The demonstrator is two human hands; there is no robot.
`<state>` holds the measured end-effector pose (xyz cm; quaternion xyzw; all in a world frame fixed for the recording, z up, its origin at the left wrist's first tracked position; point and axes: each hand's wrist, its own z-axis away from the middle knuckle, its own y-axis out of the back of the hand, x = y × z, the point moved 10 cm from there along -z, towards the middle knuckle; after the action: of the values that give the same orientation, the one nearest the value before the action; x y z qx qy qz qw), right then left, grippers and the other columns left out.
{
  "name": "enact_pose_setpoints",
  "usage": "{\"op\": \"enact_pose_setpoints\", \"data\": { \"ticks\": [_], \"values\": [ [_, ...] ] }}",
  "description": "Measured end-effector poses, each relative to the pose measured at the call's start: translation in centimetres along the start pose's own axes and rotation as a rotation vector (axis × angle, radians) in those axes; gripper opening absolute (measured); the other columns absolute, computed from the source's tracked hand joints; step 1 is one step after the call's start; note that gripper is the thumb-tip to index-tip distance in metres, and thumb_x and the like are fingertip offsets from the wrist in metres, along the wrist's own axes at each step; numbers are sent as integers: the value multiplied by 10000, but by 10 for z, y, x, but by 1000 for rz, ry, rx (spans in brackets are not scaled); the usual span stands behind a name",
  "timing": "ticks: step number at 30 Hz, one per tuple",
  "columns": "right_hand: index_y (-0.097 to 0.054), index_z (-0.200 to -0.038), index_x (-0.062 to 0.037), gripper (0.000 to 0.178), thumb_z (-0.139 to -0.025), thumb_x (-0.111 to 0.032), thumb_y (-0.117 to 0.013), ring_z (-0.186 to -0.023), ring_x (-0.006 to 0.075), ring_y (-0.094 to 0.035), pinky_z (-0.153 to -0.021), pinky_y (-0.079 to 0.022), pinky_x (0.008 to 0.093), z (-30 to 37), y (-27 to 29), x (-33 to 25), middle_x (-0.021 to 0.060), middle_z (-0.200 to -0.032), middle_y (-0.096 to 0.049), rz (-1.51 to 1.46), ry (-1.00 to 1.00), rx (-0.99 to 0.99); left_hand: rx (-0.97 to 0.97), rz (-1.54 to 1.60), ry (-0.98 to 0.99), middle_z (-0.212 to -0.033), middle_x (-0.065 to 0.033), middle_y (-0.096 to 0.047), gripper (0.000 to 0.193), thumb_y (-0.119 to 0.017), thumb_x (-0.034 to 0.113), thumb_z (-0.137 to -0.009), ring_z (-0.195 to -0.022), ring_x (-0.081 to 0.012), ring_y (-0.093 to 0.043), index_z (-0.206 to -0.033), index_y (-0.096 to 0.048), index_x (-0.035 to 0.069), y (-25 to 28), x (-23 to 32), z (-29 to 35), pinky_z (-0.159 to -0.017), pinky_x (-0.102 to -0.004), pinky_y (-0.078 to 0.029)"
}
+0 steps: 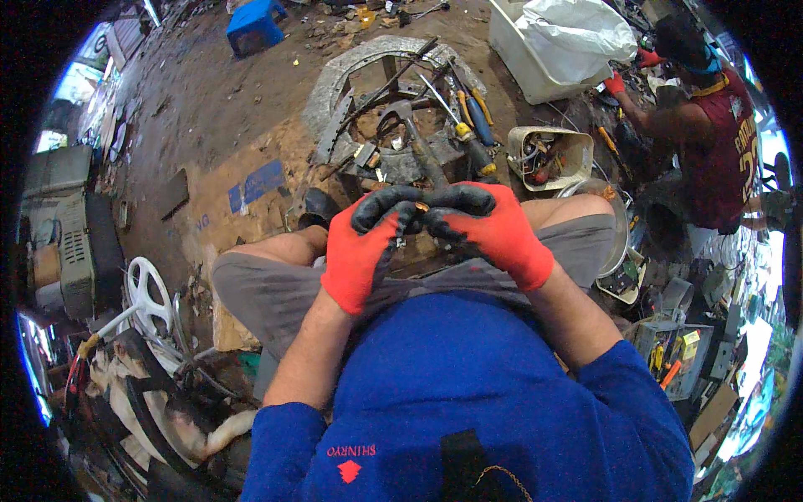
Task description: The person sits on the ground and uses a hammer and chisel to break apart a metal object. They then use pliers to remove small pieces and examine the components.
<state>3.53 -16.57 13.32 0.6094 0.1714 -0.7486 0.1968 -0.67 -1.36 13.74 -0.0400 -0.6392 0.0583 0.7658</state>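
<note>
Both of my hands wear red gloves with black-coated fingers and meet over my lap. Between their fingertips sits a small copper-coloured piece [422, 207], mostly covered, so its exact kind is unclear. My left hand [358, 243] pinches it from one side with curled fingers. From the other side my right hand [493, 233] closes on it, thumb and forefinger together. Just beyond them a hammer [428, 155] leans on a heavy round metal frame [339, 79]. A screwdriver with a yellow and black handle [475, 149] and blue-handled pliers [480, 121] rest at its right side.
A white bin [527, 63] with a white sack and a cream tub [552, 134] of scrap stand ahead right. At right, a person [711, 125] wearing red gloves works nearby. A blue stool [253, 27] is far left; a dog [171, 410] lies lower left beside a white wheel [150, 293].
</note>
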Motion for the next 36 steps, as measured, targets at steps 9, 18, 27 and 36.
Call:
{"op": "enact_pose_setpoints", "data": {
  "ticks": [9, 18, 27, 36],
  "values": [
    [-725, -1080, -10, 219, -880, -90, -688, -858, 88, -641, -776, -522, 268, 4, -8, 14, 33, -928, -736, -187, -93, -43, -54, 13, 67, -1003, -60, -703, 238, -634, 124, -953, -926, -135, -643, -1138, -673, -19, 5, -6, 0, -854, -302, -520],
    [-694, -1065, -14, 237, -849, -108, -721, -891, 162, -701, -812, -544, 320, 13, -5, -7, 107, -968, -743, 160, 199, 152, 110, -135, -131, -1049, -30, -701, 231, -613, 53, -953, -975, -97, -625, -1169, -672, -2, 8, 10, 8, -875, -258, -489],
    [-691, -1056, -23, 252, -823, -102, -746, -905, 173, -708, -814, -547, 327, 11, -2, -8, 113, -973, -741, 158, 201, 209, 62, -2, 3, -1111, -33, -697, 280, -645, 37, -927, -1005, -91, -614, -1204, -670, 6, 6, -5, 7, -896, -259, -481],
    [-700, -1057, -24, 271, -806, -112, -755, -918, 195, -715, -830, -550, 334, 15, -4, -3, 114, -984, -742, 192, 189, 239, 105, -95, -7, -1089, -32, -706, 304, -661, 15, -901, -998, -89, -615, -1204, -668, 4, 7, -7, 7, -899, -260, -482]
  ]
}}
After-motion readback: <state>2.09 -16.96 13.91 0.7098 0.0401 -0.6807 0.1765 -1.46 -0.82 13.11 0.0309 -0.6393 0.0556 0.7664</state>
